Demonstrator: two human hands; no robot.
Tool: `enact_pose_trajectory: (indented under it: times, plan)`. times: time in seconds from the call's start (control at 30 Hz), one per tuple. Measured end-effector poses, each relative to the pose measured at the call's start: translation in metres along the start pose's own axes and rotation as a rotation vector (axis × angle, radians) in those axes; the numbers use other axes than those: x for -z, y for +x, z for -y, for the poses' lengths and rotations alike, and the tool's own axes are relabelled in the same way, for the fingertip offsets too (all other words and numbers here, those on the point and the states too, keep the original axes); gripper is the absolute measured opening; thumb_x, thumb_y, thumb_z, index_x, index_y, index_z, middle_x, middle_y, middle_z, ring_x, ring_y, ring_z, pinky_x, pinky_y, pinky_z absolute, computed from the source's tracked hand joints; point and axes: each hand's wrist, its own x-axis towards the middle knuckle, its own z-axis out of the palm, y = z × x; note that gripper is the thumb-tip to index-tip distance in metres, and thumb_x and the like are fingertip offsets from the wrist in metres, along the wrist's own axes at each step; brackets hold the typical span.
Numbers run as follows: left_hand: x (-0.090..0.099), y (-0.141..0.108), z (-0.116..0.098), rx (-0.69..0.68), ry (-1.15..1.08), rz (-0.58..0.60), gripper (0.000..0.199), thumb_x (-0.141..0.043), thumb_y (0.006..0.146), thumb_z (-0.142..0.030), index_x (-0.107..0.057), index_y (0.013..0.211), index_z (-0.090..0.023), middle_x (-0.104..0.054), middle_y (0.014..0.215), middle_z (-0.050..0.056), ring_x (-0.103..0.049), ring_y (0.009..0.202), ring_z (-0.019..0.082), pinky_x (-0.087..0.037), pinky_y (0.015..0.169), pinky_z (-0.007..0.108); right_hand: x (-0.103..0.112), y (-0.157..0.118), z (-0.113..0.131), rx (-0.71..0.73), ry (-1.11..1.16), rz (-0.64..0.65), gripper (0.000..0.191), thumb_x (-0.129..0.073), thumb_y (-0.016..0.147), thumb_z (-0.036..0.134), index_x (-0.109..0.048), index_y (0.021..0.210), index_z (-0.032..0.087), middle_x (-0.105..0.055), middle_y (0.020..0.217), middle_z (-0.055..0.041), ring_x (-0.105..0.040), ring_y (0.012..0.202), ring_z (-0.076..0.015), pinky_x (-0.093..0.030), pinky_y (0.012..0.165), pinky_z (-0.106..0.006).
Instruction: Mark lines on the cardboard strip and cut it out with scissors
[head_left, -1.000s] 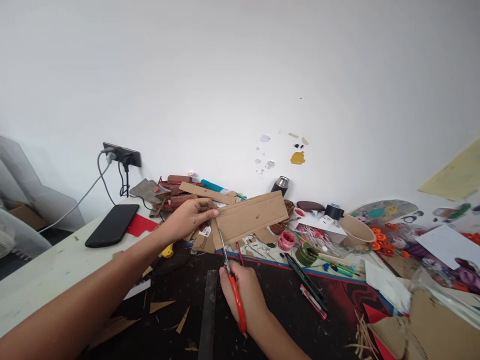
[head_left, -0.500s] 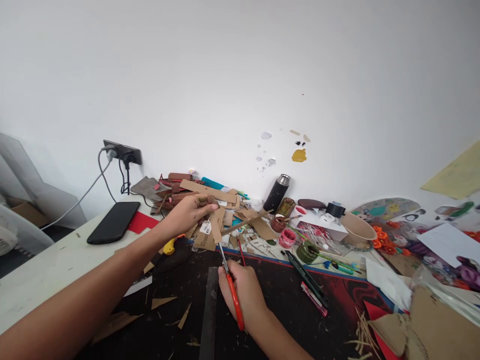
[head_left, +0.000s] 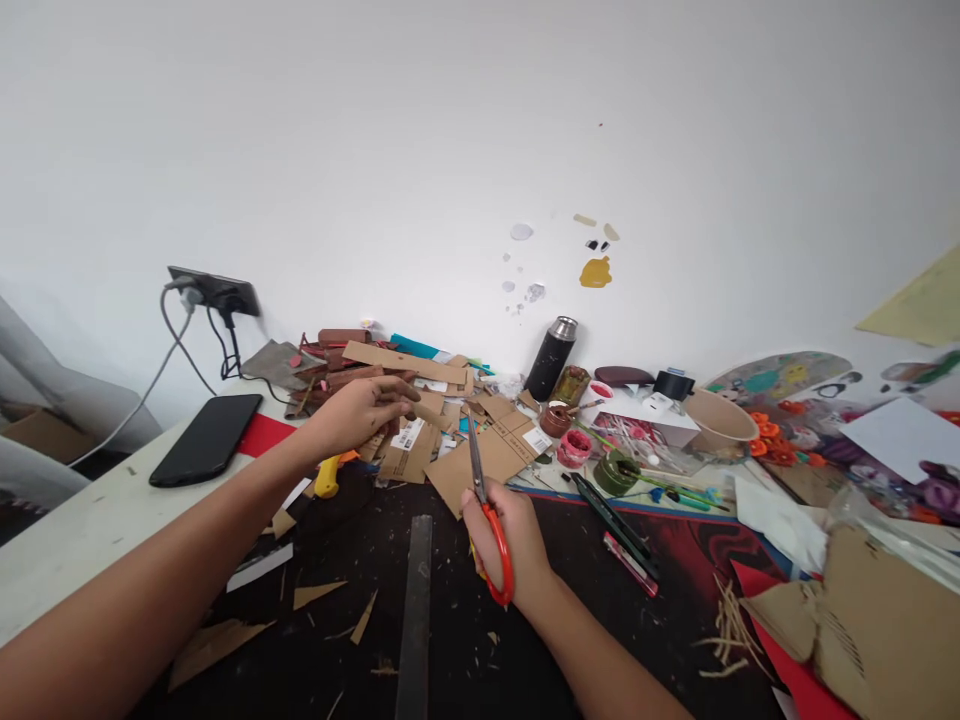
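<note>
Scissors shifted, partly hiding printed cardboard

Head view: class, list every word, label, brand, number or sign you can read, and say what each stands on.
None can be read with certainty.
Cardboard behind the scissors: printed letters, too small.
White label at its right edge: too small.
Second label near the left hand: too small.

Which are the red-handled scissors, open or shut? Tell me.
The scissors look shut: their blades lie together in one narrow line beyond the right hand, no gap visible.
</note>
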Motion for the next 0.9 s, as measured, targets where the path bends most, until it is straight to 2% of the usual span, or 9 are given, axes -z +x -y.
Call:
enact_pose_trajectory:
  times: [0.17, 0.37, 0.43, 0.53, 0.6, 0.63, 0.73, 0.8, 0.9]
  plan:
    - [-0.01, -0.002, 0.005, 0.016, 0.04, 0.109, 0.038, -0.07, 0.083, -0.06, -0.07, 0.098, -0.025, -0.081, 0.08, 0.004, -0.074, 0.066, 0.024, -0.055, 0.063, 0.033, -0.004, 0.0, 0.0, 0.05, -0.045, -0.015, 0.033, -0.062, 0.099, 0.045, -0.053, 0.076, 0.024, -0.05, 0.052, 0.0061, -0.05, 0.04, -0.0122, -0.035, 0.045, -0.021]
    - [-0.024, -0.005, 0.005, 0.017, 0.102, 0.212, 0.038, -0.07, 0.082, -0.065, -0.068, 0.086, -0.027, -0.075, 0.064, -0.001, -0.068, 0.055, 0.022, -0.046, 0.055, 0.03, 0.0, 0.0, 0.012, 0.183, -0.157, -0.044, 0.029, -0.057, 0.1, 0.031, -0.058, 0.072, 0.022, -0.055, 0.055, 0.0033, -0.054, 0.051, -0.0138, -0.037, 0.054, -0.023]
    - [-0.025, 0.001, 0.0, -0.009, 0.155, 0.2, 0.038, -0.071, 0.081, -0.066, -0.071, 0.084, -0.028, -0.072, 0.06, -0.001, -0.065, 0.052, 0.023, -0.044, 0.054, 0.031, 0.0, 0.002, 0.012, 0.23, -0.192, -0.055, 0.027, -0.058, 0.098, 0.028, -0.059, 0.072, 0.022, -0.058, 0.059, 0.0022, -0.054, 0.054, -0.0139, -0.039, 0.058, -0.024]
    - [-0.02, 0.018, -0.012, -0.057, 0.284, 0.098, 0.04, -0.067, 0.084, -0.066, -0.075, 0.087, -0.027, -0.072, 0.062, 0.001, -0.065, 0.053, 0.024, -0.044, 0.057, 0.032, -0.002, 0.004, 0.009, 0.24, -0.239, -0.066, 0.025, -0.06, 0.097, 0.029, -0.063, 0.073, 0.022, -0.062, 0.06, 0.0011, -0.054, 0.054, -0.0144, -0.038, 0.058, -0.024]
    - [-0.014, 0.032, -0.021, -0.063, 0.353, 0.007, 0.043, -0.061, 0.089, -0.065, -0.077, 0.097, -0.025, -0.076, 0.069, 0.004, -0.07, 0.062, 0.027, -0.048, 0.062, 0.034, -0.004, 0.006, 0.007, 0.254, -0.279, -0.068, 0.023, -0.063, 0.096, 0.031, -0.067, 0.075, 0.022, -0.066, 0.061, -0.0002, -0.057, 0.054, -0.0151, -0.037, 0.057, -0.024]
    - [-0.012, 0.038, -0.024, -0.064, 0.373, -0.047, 0.047, -0.059, 0.092, -0.062, -0.077, 0.11, -0.023, -0.079, 0.078, 0.007, -0.074, 0.071, 0.03, -0.051, 0.067, 0.035, -0.005, 0.006, 0.006, 0.259, -0.295, -0.071, 0.022, -0.064, 0.095, 0.031, -0.068, 0.075, 0.022, -0.068, 0.062, -0.0009, -0.059, 0.055, -0.0155, -0.036, 0.057, -0.025]
    - [-0.018, 0.05, -0.027, -0.097, 0.518, -0.169, 0.07, -0.06, 0.093, -0.057, -0.06, 0.15, -0.017, -0.081, 0.117, 0.018, -0.075, 0.107, 0.039, -0.055, 0.087, 0.042, -0.006, 0.008, 0.004, 0.284, -0.325, -0.067, 0.019, -0.066, 0.095, 0.029, -0.07, 0.078, 0.022, -0.074, 0.067, -0.0032, -0.067, 0.06, -0.0178, -0.038, 0.059, -0.025]
    - [-0.035, 0.05, -0.024, -0.134, 0.6, -0.073, 0.071, -0.055, 0.097, -0.056, -0.057, 0.154, -0.014, -0.076, 0.134, 0.022, -0.073, 0.118, 0.041, -0.056, 0.095, 0.045, -0.006, 0.009, 0.002, 0.305, -0.345, -0.062, 0.018, -0.066, 0.095, 0.029, -0.071, 0.079, 0.022, -0.077, 0.07, -0.0046, -0.071, 0.064, -0.0195, -0.038, 0.06, -0.026]
    - [-0.072, 0.045, -0.016, -0.188, 0.612, 0.094, 0.062, -0.061, 0.095, -0.054, -0.065, 0.148, -0.021, -0.077, 0.137, 0.017, -0.072, 0.126, 0.038, -0.055, 0.102, 0.043, -0.006, 0.011, 0.0, 0.332, -0.386, -0.068, 0.017, -0.067, 0.097, 0.029, -0.073, 0.083, 0.022, -0.08, 0.075, -0.0061, -0.075, 0.069, -0.0211, -0.04, 0.061, -0.026]
